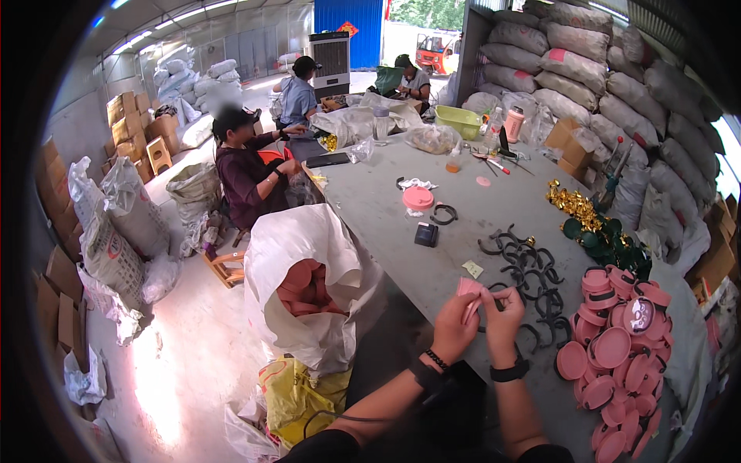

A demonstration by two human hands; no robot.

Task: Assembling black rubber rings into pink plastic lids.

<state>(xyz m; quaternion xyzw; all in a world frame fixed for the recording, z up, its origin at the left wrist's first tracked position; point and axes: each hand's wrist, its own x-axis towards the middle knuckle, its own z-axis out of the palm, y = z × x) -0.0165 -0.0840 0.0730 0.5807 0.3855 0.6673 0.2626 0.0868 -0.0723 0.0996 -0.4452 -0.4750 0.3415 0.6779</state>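
Observation:
Above the near edge of the grey table, my left hand (454,324) grips a pink plastic lid (468,286), tilted on its side. My right hand (505,312) is pinched closed against the lid's right edge; whatever lies between its fingertips is too small to make out. Black curved handles (549,302) lie scattered just beyond and right of my hands. A big heap of pink lids (612,347), several with black handles fitted, covers the table at the right. To the left, an open white sack (266,247) holds more pink pieces (303,284).
Shiny gold parts (571,202) and dark green parts (606,239) lie beyond the pink heap. A small black box (426,234) and a pink round lid (417,198) sit mid-table. Co-workers (251,166) sit along the table's far left. Stacked sacks (575,69) line the right wall.

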